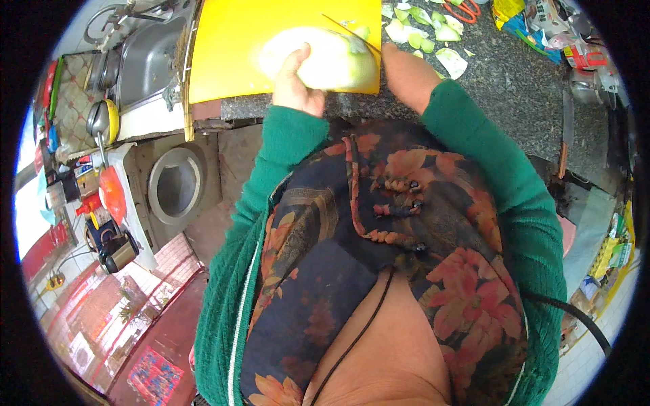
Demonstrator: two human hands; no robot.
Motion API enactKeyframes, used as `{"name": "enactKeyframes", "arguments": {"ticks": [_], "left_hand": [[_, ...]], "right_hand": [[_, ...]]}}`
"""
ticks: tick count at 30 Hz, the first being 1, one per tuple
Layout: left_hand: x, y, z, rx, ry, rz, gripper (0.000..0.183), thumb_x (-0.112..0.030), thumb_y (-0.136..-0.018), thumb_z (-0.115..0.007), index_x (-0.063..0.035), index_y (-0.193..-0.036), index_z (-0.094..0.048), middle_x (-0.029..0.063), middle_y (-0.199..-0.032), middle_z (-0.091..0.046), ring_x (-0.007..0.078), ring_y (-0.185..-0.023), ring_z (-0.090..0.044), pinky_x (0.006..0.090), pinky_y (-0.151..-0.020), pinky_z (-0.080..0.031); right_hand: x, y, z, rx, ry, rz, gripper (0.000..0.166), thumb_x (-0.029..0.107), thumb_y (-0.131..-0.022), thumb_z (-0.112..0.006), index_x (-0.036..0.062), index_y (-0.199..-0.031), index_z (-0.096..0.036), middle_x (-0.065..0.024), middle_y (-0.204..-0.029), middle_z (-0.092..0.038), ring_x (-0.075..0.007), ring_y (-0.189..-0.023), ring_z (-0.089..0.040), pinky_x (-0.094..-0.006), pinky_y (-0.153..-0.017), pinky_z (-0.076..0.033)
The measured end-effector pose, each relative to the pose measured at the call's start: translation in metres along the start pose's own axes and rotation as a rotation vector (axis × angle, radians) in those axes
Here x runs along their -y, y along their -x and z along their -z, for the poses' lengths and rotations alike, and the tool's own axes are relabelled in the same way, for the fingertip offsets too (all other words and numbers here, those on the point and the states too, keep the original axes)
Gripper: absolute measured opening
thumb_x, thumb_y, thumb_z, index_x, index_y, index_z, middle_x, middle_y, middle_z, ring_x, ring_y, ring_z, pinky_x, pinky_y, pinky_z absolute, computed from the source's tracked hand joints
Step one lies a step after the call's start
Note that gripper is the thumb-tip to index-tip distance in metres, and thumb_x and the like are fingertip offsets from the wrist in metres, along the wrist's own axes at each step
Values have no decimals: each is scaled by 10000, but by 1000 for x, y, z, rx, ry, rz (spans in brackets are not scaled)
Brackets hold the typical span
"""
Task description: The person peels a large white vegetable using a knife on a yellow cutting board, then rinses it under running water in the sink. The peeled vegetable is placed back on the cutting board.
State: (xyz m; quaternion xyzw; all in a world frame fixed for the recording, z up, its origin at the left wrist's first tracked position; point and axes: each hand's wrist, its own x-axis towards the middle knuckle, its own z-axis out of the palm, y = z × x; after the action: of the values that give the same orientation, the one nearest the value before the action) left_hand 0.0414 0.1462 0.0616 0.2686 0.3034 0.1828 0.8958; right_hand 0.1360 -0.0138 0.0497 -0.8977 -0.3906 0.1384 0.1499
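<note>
A large, pale peeled vegetable or melon (330,63), overexposed white with green at its right end, lies on a yellow cutting board (223,66). My left hand (297,83) grips its near left side, thumb on top. My right hand (409,73) is at the board's right edge, closed at the near end of a thin blade or knife (350,33) that slants over the right end of the vegetable. Its handle is hidden in the hand. Green and white peelings (447,33) are scattered on the dark granite counter (500,91) beyond my right hand.
Orange-handled scissors (464,10) lie beyond the peelings. Plastic packets (528,25) and a long knife (566,132) are on the right of the counter. A steel sink (152,61) and a straw brush (187,86) are left of the board. A front-loading washer (177,185) stands below left.
</note>
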Motion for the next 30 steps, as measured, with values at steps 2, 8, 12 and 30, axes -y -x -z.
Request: {"name": "enactKeyframes", "arguments": {"ticks": [2, 8, 12, 30], "left_hand": [[6, -2, -3, 18, -33, -35, 380, -125, -787, -614, -70, -1141, -485, 100, -1124, -559, 277, -1030, -551, 441, -901, -451], [3, -18, 12, 37, 55, 49, 435, -207, -795, -600, -89, -1190, -461, 92, -1139, -552, 293, -1056, -537, 483, -903, -446], [-1, -22, 7, -32, -7, -9, 438, -249, -811, -582, -52, -1182, -458, 101, -1133, -550, 293, -1039, -541, 501, -883, -457], [23, 3, -5, 109, -100, 61, 443, -136, -784, -607, -78, -1196, -455, 93, -1142, -543, 274, -1041, -530, 441, -910, -425]], "right_hand": [[-24, -1, -14, 104, -127, -90, 161, 55, -815, -438, -45, -941, -432, -273, -797, -595, -418, -792, -597, -484, -693, -465], [0, 25, 23, -174, -248, -96, 166, 167, -884, -472, 18, -953, -453, -209, -774, -578, -410, -752, -554, -461, -629, -440], [9, 39, 26, -299, -61, 228, 185, 105, -820, -455, 63, -1000, -445, -149, -794, -586, -322, -708, -605, -420, -558, -489], [-50, 19, -19, 20, -116, -42, 126, 84, -835, -431, -9, -917, -447, -250, -777, -586, -446, -768, -565, -518, -672, -437]]}}
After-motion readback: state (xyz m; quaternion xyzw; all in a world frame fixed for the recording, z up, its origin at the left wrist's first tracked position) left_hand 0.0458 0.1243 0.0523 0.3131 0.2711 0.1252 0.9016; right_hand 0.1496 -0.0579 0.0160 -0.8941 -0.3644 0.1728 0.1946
